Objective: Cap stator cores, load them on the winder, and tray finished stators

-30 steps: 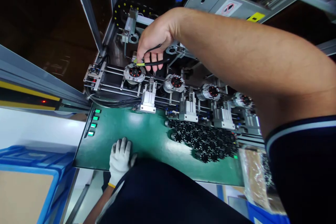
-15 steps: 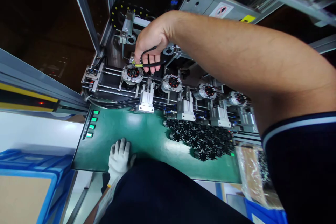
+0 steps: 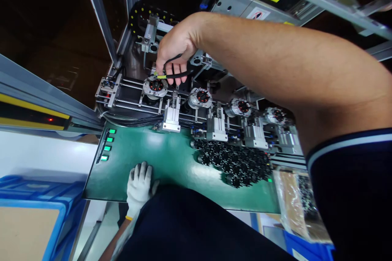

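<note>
My bare right hand reaches far into the machine and is closed on black tweezers with a yellow-green band. Their tip is just above the leftmost round fixture, which has an orange-and-black centre. Three more like fixtures run in a row to the right. My left hand, in a white glove, lies flat with fingers apart on the green work surface, near its front edge. It holds nothing.
A heap of small black parts lies on the green surface to the right. Green lit buttons line its left edge. Blue crates stand at lower left, a plastic bag of parts at lower right. Aluminium frame posts stand behind.
Almost nothing has changed; the view shifts slightly and my right hand with the tweezers stays over the leftmost fixture. The left hand remains flat.
</note>
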Motion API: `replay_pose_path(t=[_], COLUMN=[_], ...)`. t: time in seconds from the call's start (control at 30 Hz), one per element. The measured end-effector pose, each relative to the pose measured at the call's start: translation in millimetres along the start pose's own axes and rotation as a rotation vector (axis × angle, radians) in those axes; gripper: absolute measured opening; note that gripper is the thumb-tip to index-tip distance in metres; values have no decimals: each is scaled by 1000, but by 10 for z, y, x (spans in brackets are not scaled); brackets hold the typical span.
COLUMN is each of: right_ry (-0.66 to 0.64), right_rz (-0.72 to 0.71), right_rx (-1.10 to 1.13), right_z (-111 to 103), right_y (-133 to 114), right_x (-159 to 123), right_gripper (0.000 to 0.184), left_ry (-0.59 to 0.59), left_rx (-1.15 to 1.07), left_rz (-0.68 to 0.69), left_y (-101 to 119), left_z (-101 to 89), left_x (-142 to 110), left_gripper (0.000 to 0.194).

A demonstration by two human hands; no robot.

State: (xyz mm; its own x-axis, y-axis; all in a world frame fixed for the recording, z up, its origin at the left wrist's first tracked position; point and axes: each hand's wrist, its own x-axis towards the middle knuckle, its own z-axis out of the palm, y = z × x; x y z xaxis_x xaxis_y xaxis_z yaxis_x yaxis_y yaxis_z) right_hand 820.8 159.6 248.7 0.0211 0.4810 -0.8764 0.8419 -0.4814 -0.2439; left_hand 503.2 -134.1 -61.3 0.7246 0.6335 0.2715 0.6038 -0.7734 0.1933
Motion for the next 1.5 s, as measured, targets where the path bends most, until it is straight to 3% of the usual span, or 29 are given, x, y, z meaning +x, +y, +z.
replay_pose_path(t=[0.23, 0.37, 0.47, 0.53, 0.67, 0.8, 0.9, 1.5], right_ry=[61, 119, 72, 5, 53, 130, 151, 73], right_rz=[12, -144, -347, -392, -162, 14, 72, 28], right_rx=[0, 80, 166, 208, 282, 329, 339, 301], right_z=[143, 232, 214, 181, 172, 229, 240, 221], right_y=[-61, 101, 453, 778, 1428, 1825, 1963, 2111], right_x=[27, -191, -627, -923, -1189, -1048, -865, -436], right_gripper=[27, 21, 23, 25, 30, 30, 33, 24], left_ry=[27, 24, 10, 11, 16, -83, -65, -126], left_rx=[30, 26, 39, 60, 159, 169, 179, 154], left_rz=[25, 27, 28, 34, -75, -25, 33, 46], left_y=[-16, -33, -38, -34, -24, -69, -116, -162], left_z=[35, 38, 19, 5, 0, 36, 40, -37], left_x=[-16, -15, -8, -7, -33, -57, -29, 23], left_gripper=[49, 47, 46, 45, 59, 60, 61, 67])
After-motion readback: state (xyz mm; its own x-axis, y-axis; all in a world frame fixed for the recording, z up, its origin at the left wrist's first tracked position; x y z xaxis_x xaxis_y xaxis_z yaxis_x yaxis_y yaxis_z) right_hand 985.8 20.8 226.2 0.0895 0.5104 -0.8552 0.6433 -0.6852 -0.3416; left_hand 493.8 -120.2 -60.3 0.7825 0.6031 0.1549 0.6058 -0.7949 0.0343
